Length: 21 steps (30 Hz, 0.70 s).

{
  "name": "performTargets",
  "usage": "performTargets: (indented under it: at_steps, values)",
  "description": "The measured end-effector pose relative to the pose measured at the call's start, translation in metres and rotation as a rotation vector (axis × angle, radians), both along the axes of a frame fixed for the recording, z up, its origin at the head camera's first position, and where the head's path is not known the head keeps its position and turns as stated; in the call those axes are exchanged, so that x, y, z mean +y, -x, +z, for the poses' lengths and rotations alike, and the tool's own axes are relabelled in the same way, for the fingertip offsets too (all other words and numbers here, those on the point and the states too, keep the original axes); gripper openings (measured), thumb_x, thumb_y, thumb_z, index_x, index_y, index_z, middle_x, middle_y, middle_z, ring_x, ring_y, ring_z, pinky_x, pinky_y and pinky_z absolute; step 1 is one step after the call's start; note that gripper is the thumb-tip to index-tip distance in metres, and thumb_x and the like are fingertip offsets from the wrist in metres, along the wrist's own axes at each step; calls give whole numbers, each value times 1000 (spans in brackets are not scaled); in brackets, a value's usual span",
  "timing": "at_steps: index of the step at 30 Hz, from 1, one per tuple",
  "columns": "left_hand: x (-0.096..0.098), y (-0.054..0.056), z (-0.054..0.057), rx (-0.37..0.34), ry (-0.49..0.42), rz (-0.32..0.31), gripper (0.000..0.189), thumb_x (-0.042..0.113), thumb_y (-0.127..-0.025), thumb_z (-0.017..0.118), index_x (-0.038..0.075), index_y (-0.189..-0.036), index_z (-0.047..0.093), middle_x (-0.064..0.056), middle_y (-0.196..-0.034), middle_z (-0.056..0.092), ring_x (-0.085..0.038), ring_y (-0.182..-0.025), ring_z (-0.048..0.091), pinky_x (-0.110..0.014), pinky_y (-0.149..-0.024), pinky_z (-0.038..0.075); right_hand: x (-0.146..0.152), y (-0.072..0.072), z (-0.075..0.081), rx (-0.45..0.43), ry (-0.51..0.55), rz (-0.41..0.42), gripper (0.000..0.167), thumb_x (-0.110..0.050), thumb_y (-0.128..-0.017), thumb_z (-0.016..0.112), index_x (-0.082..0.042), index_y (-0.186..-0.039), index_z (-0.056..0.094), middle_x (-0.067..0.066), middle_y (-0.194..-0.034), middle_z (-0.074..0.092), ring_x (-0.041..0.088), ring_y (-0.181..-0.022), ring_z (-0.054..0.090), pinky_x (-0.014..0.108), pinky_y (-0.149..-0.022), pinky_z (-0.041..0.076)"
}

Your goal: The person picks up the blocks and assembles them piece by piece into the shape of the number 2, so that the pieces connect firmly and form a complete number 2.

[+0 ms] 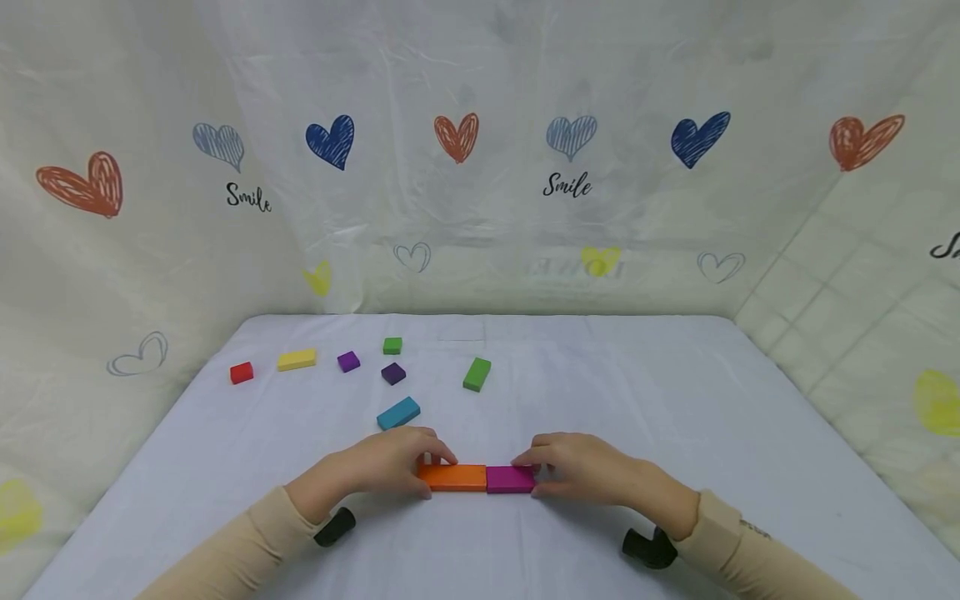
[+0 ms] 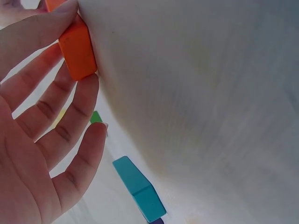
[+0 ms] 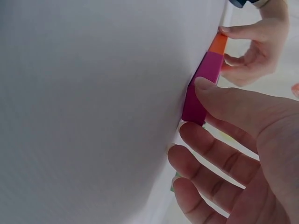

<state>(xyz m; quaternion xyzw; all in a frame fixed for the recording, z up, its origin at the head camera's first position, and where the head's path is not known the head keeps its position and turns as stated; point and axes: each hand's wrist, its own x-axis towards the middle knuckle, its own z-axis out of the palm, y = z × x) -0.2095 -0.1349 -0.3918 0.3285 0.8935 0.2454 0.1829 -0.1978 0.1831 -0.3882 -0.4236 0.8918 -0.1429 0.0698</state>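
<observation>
Orange block (image 1: 461,479) and magenta block (image 1: 510,480) meet end to end on the near middle of the worktop (image 1: 615,383). The left hand (image 1: 386,461), fingers partly curled, pinches the orange block's left end; the right hand (image 1: 588,469), likewise half-curled, pinches the magenta block's right end.

orange block (image 1: 459,478): partly behind left fingers (image 1: 444,451) | sleeve print (image 1: 754,529): too small to read | right-edge lettering (image 1: 947,249): cut off
</observation>
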Motion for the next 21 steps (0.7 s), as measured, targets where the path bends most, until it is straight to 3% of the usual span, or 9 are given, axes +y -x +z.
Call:
performTargets:
  at_steps: [21]
  values:
    - [2, -2, 1, 4, 12, 11, 38, 14, -85, 85, 20, -121, 75, 14, -102, 62, -7, -95, 57, -24, -81, 53, 0, -1, 1, 12, 13, 24, 35, -15, -87, 83, -17, -121, 75, -13, -98, 63, 4, -85, 59, 23, -74, 53]
